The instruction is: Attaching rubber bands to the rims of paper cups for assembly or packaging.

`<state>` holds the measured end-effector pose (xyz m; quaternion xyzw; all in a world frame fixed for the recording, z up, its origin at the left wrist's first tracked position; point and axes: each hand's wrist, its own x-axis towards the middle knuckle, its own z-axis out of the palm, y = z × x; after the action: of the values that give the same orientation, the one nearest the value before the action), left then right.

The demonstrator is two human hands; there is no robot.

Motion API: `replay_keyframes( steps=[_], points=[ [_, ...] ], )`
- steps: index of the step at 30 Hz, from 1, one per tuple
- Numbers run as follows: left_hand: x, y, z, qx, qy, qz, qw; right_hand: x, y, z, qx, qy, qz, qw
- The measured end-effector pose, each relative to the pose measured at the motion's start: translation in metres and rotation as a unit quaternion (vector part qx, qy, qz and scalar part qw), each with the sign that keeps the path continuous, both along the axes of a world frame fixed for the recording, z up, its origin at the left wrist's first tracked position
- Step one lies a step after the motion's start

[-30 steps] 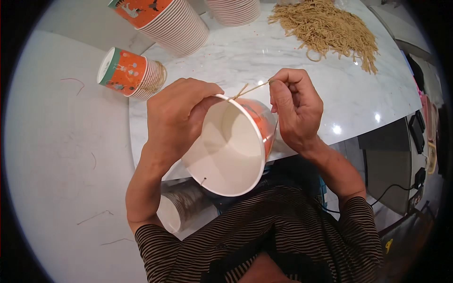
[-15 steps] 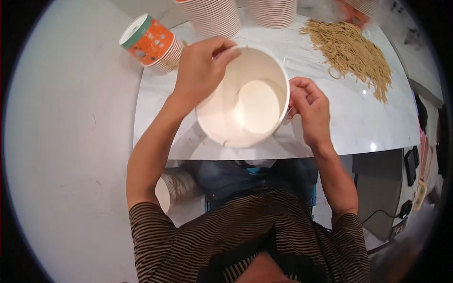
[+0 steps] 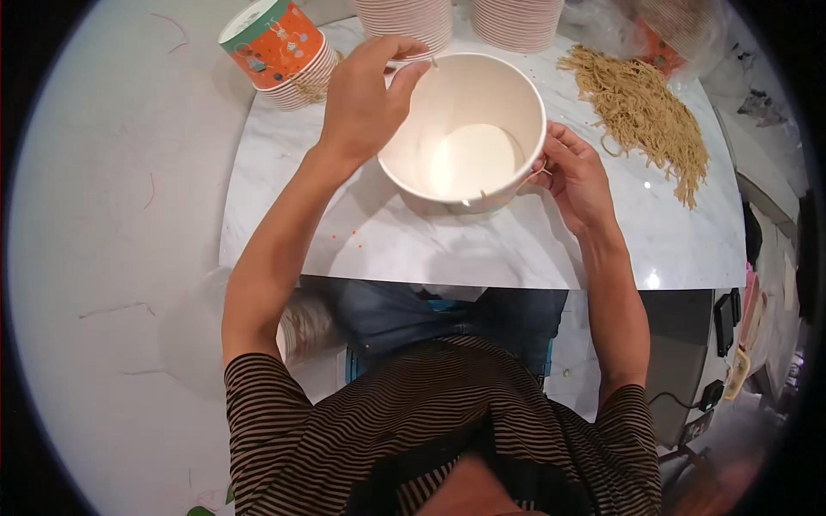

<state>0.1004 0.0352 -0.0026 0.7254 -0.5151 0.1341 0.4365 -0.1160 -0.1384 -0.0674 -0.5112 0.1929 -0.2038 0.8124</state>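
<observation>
Head view: a white bucket (image 3: 473,112) is held mouth-up over the middle of the marble table (image 3: 508,258), nearer the front edge than the heap of tan cord (image 3: 641,120) towards the back right corner. Whether its base rests on the tabletop or hangs just above it, I cannot tell. The left hand (image 3: 366,107) has thumb and fingers closing on the rim at the back left, where a small tan bit shows beside the fingertips. The right hand (image 3: 578,182), fingers curled, is against the outer wall on the right, with a thin pale strand (image 3: 538,174) at its fingertips; how firmly it pinches the strand is hidden.

The step in hand looks like bringing the strand to a spot on the rim. As I judge it, the next move calls for the left hand to steady the rim and the right to guide the strand's end to the wall without dragging it loose.

For moving, the best room lies towards the front edge, where marble shows between bucket and edge with a few orange specks (image 3: 354,232). The back is tighter: a patterned stack (image 3: 280,47) at the back left corner and pale stacked buckets (image 3: 404,21) along the back edge stand close beyond the left hand.
</observation>
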Motion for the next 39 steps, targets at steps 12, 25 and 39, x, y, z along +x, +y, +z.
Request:
replay_keyframes(
  steps=[12, 25, 39],
  points=[
    [-0.104, 0.048, 0.007, 0.151, -0.082, -0.135, 0.976, 0.003, 0.001, -0.007, 0.049, 0.037, 0.023, 0.998],
    [-0.089, 0.046, 0.03, 0.096, 0.016, -0.144, 0.985, -0.016, 0.028, 0.014, -0.133, 0.061, 0.035, 0.989],
    [-0.048, 0.066, 0.049, 0.077, 0.211, -0.166, 0.96, -0.014, 0.033, 0.037, -0.44, -0.01, 0.057, 0.896]
  ],
)
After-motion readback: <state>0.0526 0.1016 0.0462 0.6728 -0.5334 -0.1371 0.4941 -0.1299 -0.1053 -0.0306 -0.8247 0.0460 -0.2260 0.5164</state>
